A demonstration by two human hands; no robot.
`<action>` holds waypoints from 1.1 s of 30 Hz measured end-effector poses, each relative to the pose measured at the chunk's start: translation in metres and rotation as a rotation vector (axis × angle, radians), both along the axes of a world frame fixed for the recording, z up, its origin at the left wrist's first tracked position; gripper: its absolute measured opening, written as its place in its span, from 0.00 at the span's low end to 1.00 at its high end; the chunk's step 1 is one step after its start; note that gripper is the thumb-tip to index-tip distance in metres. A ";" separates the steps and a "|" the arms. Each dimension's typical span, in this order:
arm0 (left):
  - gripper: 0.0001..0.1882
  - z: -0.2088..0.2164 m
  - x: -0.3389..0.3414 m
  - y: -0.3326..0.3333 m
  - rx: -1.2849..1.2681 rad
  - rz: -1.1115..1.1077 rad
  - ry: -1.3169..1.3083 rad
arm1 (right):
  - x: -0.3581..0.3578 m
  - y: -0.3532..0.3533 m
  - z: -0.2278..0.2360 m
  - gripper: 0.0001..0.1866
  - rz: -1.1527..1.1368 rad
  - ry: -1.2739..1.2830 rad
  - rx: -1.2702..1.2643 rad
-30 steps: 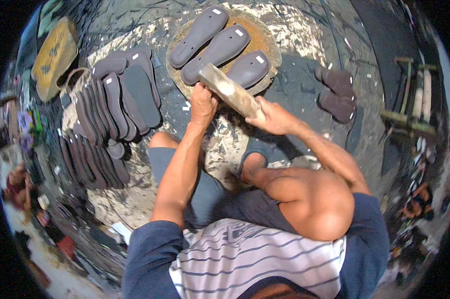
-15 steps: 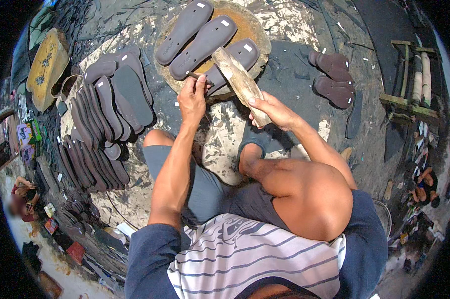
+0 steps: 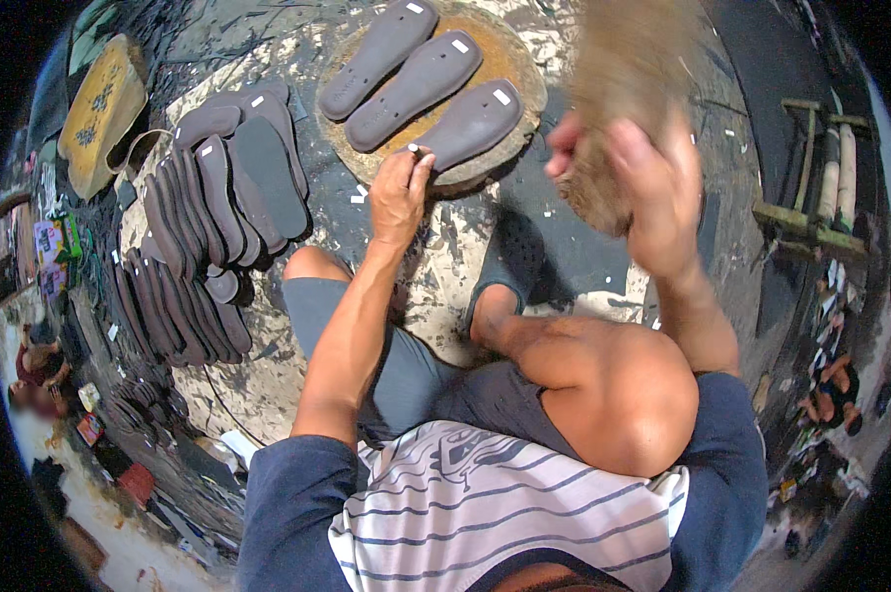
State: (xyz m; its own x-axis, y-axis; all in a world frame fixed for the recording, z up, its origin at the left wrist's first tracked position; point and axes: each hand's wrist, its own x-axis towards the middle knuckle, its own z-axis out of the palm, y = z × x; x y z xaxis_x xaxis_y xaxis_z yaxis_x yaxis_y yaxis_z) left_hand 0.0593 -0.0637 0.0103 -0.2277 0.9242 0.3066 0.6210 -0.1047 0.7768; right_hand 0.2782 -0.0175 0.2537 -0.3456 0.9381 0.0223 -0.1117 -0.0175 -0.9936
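At the far left, a yellow-topped wooden slab (image 3: 102, 118) lies beside a fanned stack of dark brown shoe soles (image 3: 174, 227); a flat dark grey sole (image 3: 271, 173) rests along the stack's right side.

Further right comes the left hand (image 3: 398, 202), its grip pinching a short, slim rod with a pale top (image 3: 415, 148) between thumb and fingers. The rod stands at the narrow near end of a smooth grey-brown sole (image 3: 480, 123), the rightmost of three on a round block with a rust-brown top (image 3: 505, 44). The fingers hide the rod's lower end, so contact cannot be told. Small dark holes show in the soles.

To the right, the right hand (image 3: 662, 183) is clenched around a thick wooden billet (image 3: 623, 89), blurred and raised well apart from the rod. A wooden frame with pale rollers (image 3: 832, 187) stands at the far right.

The step in hand appears to be lining up the rod for a blow. A strike calls for a steady rod, fingers below its top, and a square hit from the billet.
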 end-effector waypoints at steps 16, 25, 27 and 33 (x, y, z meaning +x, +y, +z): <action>0.10 0.028 -0.005 0.005 -0.204 0.245 -0.521 | 0.052 -0.028 -0.213 0.28 0.380 -0.182 -0.685; 0.25 0.038 0.006 0.014 -0.013 -0.523 0.165 | 0.027 -0.019 -0.213 0.34 -0.079 -0.207 -0.088; 0.33 0.032 0.001 0.024 -0.063 -0.219 0.496 | 0.035 -0.006 -0.198 0.27 -0.164 -0.039 -0.243; 0.41 0.020 -0.037 0.072 -0.109 -0.184 0.416 | 0.057 0.024 -0.217 0.25 -0.323 -0.112 -0.110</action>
State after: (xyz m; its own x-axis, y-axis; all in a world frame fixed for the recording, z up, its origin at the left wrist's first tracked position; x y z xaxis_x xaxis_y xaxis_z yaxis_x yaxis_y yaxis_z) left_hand 0.0221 0.0086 0.0307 0.0648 0.9695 0.2364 0.8609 -0.1741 0.4781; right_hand 0.3356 0.0064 0.0371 -0.0256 0.9941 -0.1058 -0.0195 -0.1063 -0.9941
